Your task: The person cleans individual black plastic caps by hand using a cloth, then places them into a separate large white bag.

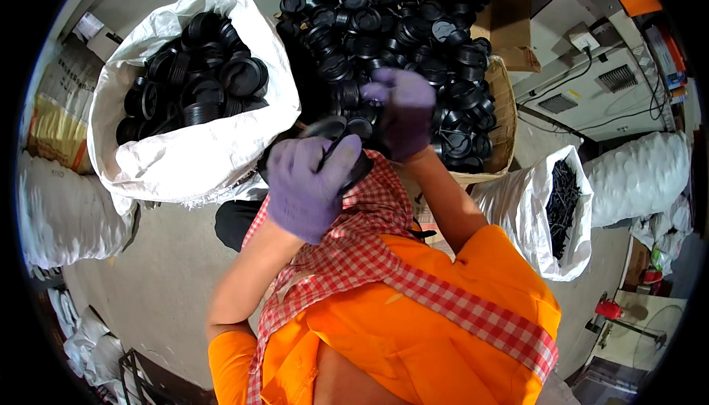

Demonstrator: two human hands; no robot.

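My left hand (310,180), in a purple glove, is closed around a black round plastic part (359,172) above my lap. Another dark disc-shaped piece (325,129) shows just beyond its fingers. My right hand (405,110), gloved the same way and blurred, is at the near edge of a heap of black round plastic parts (362,45). Its fingers bend toward a ribbed black piece (346,96); whether they grip it I cannot make out. The heap rises from a large cardboard box (501,121) in front of me.
A white woven sack (185,155) at left holds more black round parts (203,73). To the right, a smaller white sack (517,209) contains thin black strips (563,206). Filled white sacks (639,176) lie farther right. A grey machine cabinet (598,87) with cables stands behind.
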